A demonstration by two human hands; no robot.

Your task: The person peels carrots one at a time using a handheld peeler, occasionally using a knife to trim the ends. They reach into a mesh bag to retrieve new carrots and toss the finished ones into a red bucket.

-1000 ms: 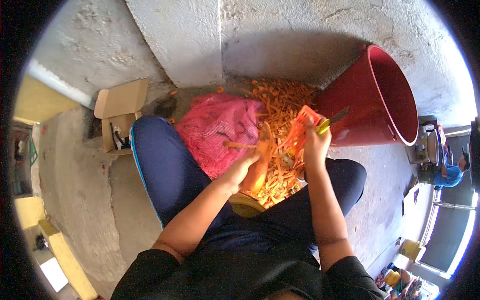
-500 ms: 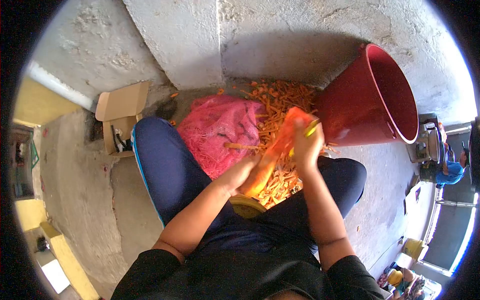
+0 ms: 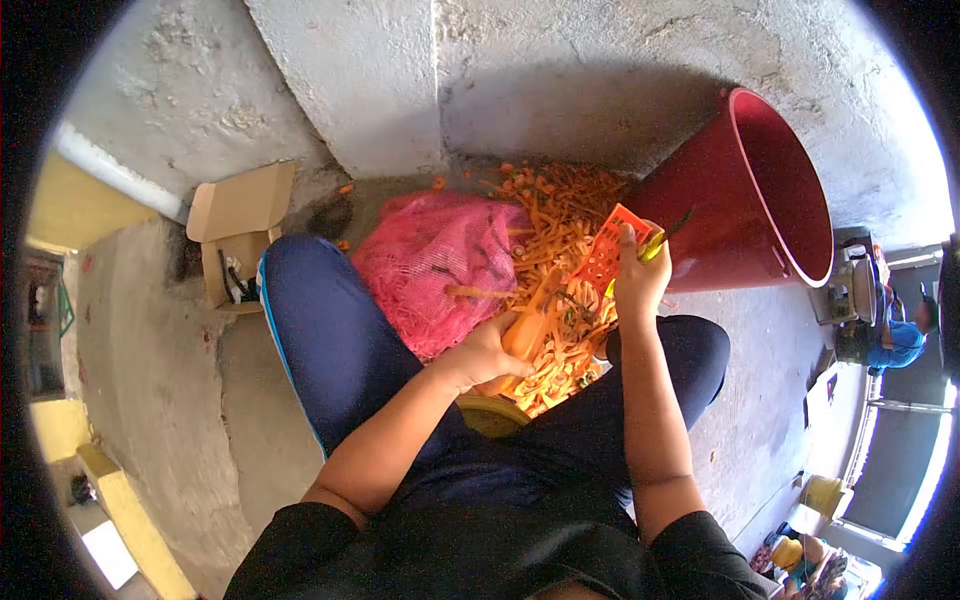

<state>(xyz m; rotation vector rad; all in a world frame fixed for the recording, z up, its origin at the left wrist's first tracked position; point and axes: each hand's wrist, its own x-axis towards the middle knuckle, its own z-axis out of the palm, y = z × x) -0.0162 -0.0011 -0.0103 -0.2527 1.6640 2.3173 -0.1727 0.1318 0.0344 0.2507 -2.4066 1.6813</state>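
My left hand (image 3: 482,355) is wrapped round a thick orange carrot (image 3: 530,325), held slanting over a heap of orange peelings (image 3: 565,370). In my right hand (image 3: 640,280) is a flat orange plate with holes (image 3: 603,248), the thumb lying along it. A yellow-green tool (image 3: 652,245) with a dark narrow end is in the same grip, pointing up and right. The plate stands a little above and to the right of the carrot. Below my hands, the yellow rim of a container (image 3: 492,415) shows between my legs.
A pink mesh sack (image 3: 435,265) lies left of the peelings, with more orange scraps (image 3: 565,190) along the wall. A large red bucket (image 3: 710,200) leans at the right. An open cardboard box (image 3: 235,240) stands left; a person in blue (image 3: 900,345) is far right.
My right hand has moved right and slightly down, bringing the orange plate away from the carrot. The left hand's grip on the carrot has turned, with its fingers now visible.
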